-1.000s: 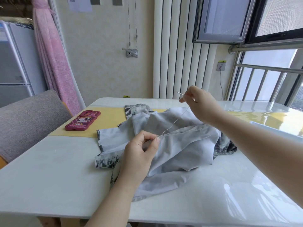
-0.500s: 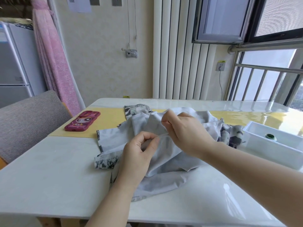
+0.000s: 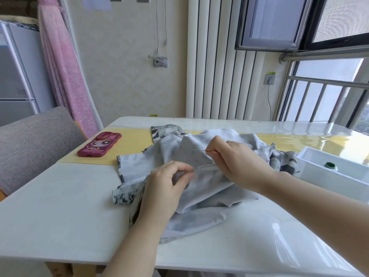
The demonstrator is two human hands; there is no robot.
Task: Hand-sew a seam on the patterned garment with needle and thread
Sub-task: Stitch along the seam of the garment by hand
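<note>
The patterned garment (image 3: 201, 214) was heaped at the middle of the table (image 3: 60, 206), pale reverse side up, with printed edges shown toward the near-left and the far side. A fold of it was pinched between thumb and forefinger of the left hand (image 3: 165, 188), the fingers curled on the cloth. Just beyond, the needle (image 3: 198, 150) was gripped by the fingertips of the right hand (image 3: 237, 162), its point aimed left. A thin thread (image 3: 210, 162) was seen between that hand and the fold. Toward the far-left corner a red phone (image 3: 99, 145) was laid on a yellow mat (image 3: 131, 144). By the right edge a white tray (image 3: 327, 177) was set, with a green spool (image 3: 330, 165) inside.
</note>
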